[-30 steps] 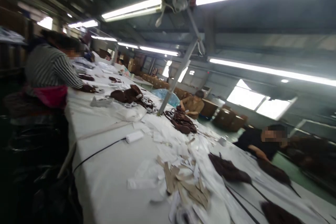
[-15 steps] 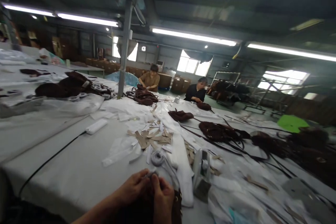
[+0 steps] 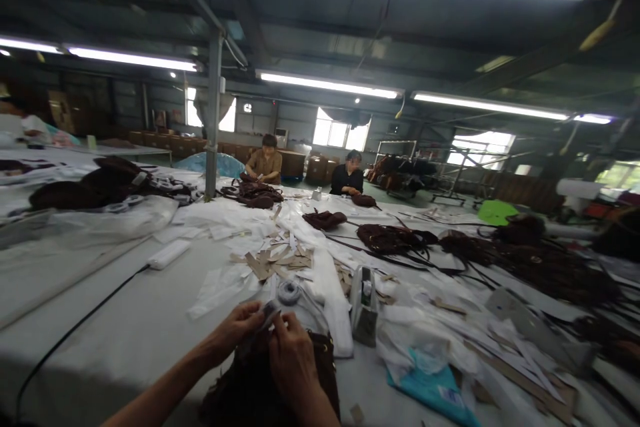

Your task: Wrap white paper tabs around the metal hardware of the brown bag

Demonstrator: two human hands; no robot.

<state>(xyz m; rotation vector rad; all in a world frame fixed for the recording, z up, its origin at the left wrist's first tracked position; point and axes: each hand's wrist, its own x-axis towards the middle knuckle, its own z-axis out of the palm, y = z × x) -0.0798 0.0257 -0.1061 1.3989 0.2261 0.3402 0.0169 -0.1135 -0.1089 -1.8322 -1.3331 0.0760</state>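
Observation:
My left hand [image 3: 243, 328] is closed, pinching a small grey-white strip [image 3: 270, 310] between thumb and fingers. My right hand [image 3: 295, 357] is closed against the other side of that strip, its fingertips nearly meeting the left ones. Beneath both hands lies a dark brown bag [image 3: 327, 367] with small gold-coloured metal fittings along its right edge. Just beyond the fingers a flat roll of grey-white tape [image 3: 289, 292] rests on the table. The fingers partly hide the strip, and what it is made of does not show clearly.
The white-covered table [image 3: 130, 340] carries paper scraps [image 3: 275, 261], a grey tape dispenser [image 3: 365, 310], a blue plastic packet [image 3: 433, 387] and a white power strip [image 3: 169, 254] with a black cord. Brown bags [image 3: 387, 238] lie farther off. Two people work across the table, near a post [image 3: 213, 113].
The camera view has tilted and shifted, showing more ceiling lamp and more of the right side. Both hands stay together at the strip, and my right hand is turned with its back more upward.

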